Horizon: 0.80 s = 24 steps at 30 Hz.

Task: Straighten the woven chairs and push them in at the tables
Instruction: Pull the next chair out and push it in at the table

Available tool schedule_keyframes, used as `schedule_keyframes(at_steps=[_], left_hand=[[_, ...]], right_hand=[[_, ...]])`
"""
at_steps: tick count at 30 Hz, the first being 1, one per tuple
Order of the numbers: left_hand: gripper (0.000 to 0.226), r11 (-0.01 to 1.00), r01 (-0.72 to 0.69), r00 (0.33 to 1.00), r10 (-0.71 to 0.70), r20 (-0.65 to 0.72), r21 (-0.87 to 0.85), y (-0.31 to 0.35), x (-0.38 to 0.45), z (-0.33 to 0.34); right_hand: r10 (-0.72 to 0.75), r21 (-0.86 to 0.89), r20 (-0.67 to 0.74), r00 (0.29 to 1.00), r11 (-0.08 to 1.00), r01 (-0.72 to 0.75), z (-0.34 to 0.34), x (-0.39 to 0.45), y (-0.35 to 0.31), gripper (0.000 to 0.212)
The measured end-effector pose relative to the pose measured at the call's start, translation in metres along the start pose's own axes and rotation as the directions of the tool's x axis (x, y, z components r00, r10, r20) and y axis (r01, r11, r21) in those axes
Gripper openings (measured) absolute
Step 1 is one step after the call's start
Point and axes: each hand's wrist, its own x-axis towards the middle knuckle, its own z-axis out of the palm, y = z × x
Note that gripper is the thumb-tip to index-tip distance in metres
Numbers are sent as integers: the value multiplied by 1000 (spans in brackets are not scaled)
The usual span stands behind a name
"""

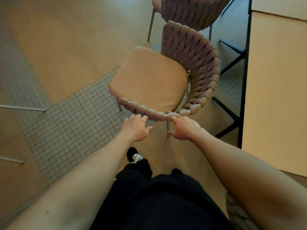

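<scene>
1. Chair legs, thin and pale, poke in from the left edge at about 9 o'clock, over a floor of tan panels crossed by a band of small grey mosaic tiles.

2. Left hand sits just below centre, fingers straight and slightly spread, their tips touching the underside edge of the woven rim; it grips nothing.

3. Woven chair fills the middle. It has a smooth tan seat cushion with rounded corners and a curved back of thick, dusty-pink braided cord that wraps from 12 o'clock round the right side to 6 o'clock. Thin metal legs show beneath it. It stands skewed to the table, its back toward the table edge and its open seat front facing 9 o'clock, not pushed in.

4. Right hand is just right of the left one, fingers loosely extended toward the same rim and thumb apart near a chair leg; whether it actually closes on the rim I cannot tell.

5. Second woven chair, same braided back, stands at 12 o'clock, close behind the first.

6. Table, light wood top on a black metal frame, runs down the right side from 1 to 4 o'clock.
</scene>
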Motion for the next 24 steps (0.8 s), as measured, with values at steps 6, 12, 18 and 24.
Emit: schedule_keyframes(at_steps=[6, 12, 18, 24], left_hand=[[57, 986, -152, 988, 152, 2, 66, -36, 35, -12], [55, 976, -205, 976, 210, -58, 78, -53, 71, -7], [64, 956, -270, 960, 276, -43, 116, -60, 112, -2], [66, 946, -234, 966, 200, 165, 225, -65, 138, 13]], right_hand=[[47, 10, -44, 998, 999, -47, -9, 22, -12, 49], [78, -61, -5, 997, 995, -78, -10, 47, -11, 55], [62, -56, 56, 996, 997, -59, -5, 83, 9, 62], [62, -151, 130, 990, 988, -42, 6, 100, 23, 63]])
